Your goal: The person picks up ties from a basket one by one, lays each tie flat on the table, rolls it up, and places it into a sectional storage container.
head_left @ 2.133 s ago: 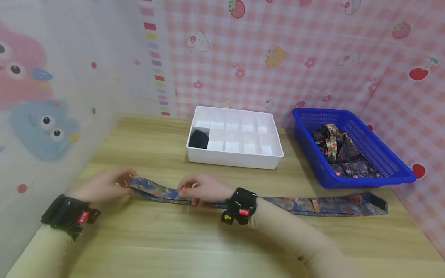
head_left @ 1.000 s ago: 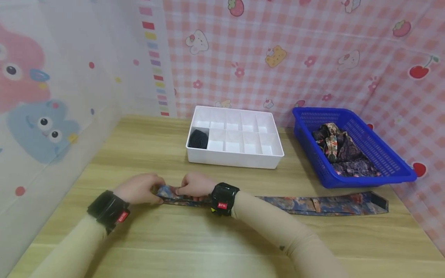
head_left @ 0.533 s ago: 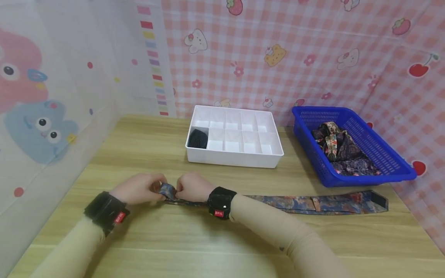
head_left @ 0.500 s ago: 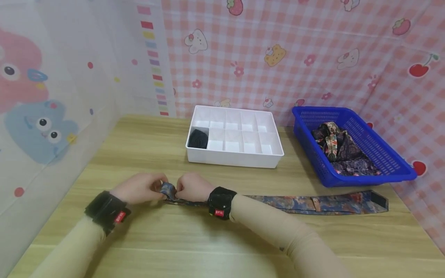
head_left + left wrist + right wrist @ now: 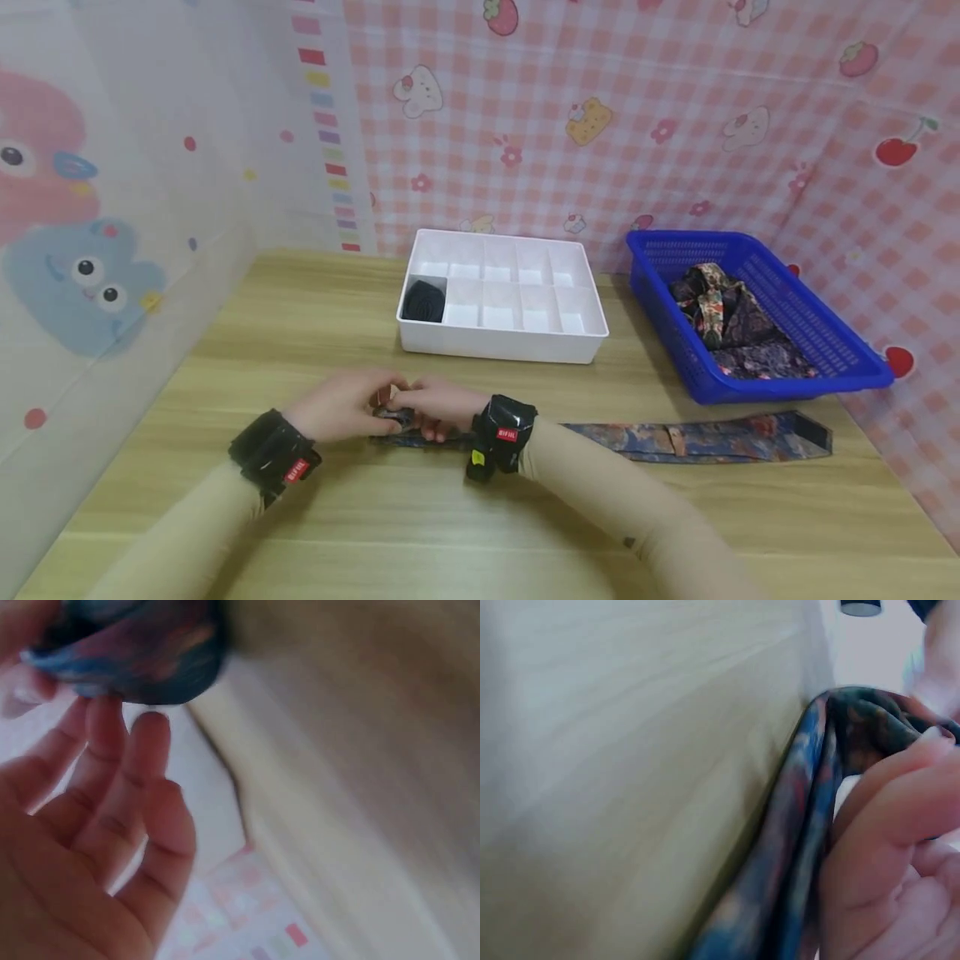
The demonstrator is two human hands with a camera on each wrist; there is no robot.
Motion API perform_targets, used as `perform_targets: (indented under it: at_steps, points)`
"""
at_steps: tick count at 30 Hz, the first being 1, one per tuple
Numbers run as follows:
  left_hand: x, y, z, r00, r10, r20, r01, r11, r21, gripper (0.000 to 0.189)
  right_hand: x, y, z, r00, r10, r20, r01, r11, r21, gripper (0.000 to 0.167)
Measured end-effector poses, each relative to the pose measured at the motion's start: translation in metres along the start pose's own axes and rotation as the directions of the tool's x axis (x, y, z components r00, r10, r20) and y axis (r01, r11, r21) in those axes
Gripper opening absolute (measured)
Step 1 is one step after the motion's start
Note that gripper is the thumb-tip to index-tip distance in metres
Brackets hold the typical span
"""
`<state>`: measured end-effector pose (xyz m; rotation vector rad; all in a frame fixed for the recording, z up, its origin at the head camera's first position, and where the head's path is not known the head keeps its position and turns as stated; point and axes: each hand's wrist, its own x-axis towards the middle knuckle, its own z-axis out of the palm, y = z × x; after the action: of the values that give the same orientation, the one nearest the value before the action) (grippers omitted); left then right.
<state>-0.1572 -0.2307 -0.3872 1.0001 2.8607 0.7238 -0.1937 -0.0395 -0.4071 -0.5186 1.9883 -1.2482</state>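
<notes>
A blue floral necktie (image 5: 637, 440), doubled lengthwise, stretches along the table. Its left end is curled into a small roll (image 5: 395, 415). My left hand (image 5: 341, 410) grips this roll from the left, thumb in front and fingers behind. From the other side my right hand (image 5: 448, 403) pinches the roll, its fingertips close to the left ones. In the left wrist view the curled necktie (image 5: 157, 656) sits above my fingertips. The right wrist view shows the necktie (image 5: 780, 832) running flat beside my curled right fingers (image 5: 885, 825) and looping over at the far end.
Behind the hands stands a white divided box (image 5: 502, 340), with a black rolled item (image 5: 424, 302) in its front-left compartment. A blue basket (image 5: 757, 387) of dark floral fabric pieces (image 5: 738, 321) is at the right. Patterned cloth walls (image 5: 480, 117) enclose the wooden table (image 5: 480, 533).
The left end of the necktie has gone from lying long and flat to a small curl. Both hands have drawn together, the left one moving right along the table.
</notes>
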Motion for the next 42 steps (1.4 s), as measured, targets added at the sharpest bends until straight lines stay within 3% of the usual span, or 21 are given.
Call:
perform_targets:
  at_steps: [4, 8, 15, 19, 22, 30, 32, 34, 37, 42]
  points:
    - [-0.002, 0.001, 0.008, 0.999, -0.031, 0.035, 0.028, 0.997, 0.074, 0.049, -0.007, 0.002, -0.008, 1.0, 0.002, 0.007, -0.001, 0.998, -0.065, 0.02]
    - [-0.007, 0.0, 0.011, 0.995, -0.074, 0.068, 0.066, 0.992, 0.107, 0.04, -0.011, 0.002, -0.011, 0.999, -0.029, -0.02, 0.024, 0.973, -0.231, 0.02]
    - [-0.01, -0.002, 0.009, 0.997, -0.06, 0.05, 0.054, 0.992, 0.11, 0.031, -0.016, 0.002, -0.011, 0.986, -0.115, -0.118, 0.042, 0.866, -0.498, 0.027]
    - [-0.013, -0.003, 0.007, 0.996, -0.069, 0.054, 0.063, 0.993, 0.103, 0.031, -0.02, 0.0, -0.009, 0.975, -0.194, -0.108, 0.086, 0.777, -0.623, 0.027]
    - [-0.014, -0.002, 0.006, 0.995, -0.074, 0.07, 0.068, 0.994, 0.09, 0.03, -0.02, 0.001, -0.008, 0.972, -0.213, -0.094, 0.1, 0.746, -0.659, 0.027]
    - [-0.01, 0.001, 0.002, 0.989, -0.094, 0.112, 0.09, 0.995, 0.04, 0.026, -0.024, -0.001, -0.005, 0.948, -0.297, -0.114, 0.157, 0.748, -0.644, 0.022]
    - [-0.007, 0.004, 0.001, 0.991, -0.088, 0.103, 0.085, 0.996, 0.031, 0.025, -0.025, -0.001, -0.004, 0.947, -0.301, -0.111, 0.172, 0.769, -0.616, 0.019]
    - [-0.002, 0.007, -0.001, 0.994, -0.068, 0.09, 0.066, 0.998, 0.021, 0.023, -0.026, 0.0, -0.003, 0.953, -0.285, -0.107, 0.174, 0.798, -0.577, 0.017]
    - [0.006, 0.015, -0.004, 0.998, -0.026, 0.064, 0.025, 1.0, 0.009, 0.023, -0.028, 0.004, -0.005, 0.966, -0.23, -0.119, 0.151, 0.872, -0.465, 0.015]
    - [0.015, 0.032, -0.006, 0.998, 0.031, 0.045, -0.032, 0.999, 0.026, 0.042, -0.033, 0.008, -0.011, 0.984, -0.136, -0.114, 0.109, 0.971, -0.214, 0.037]
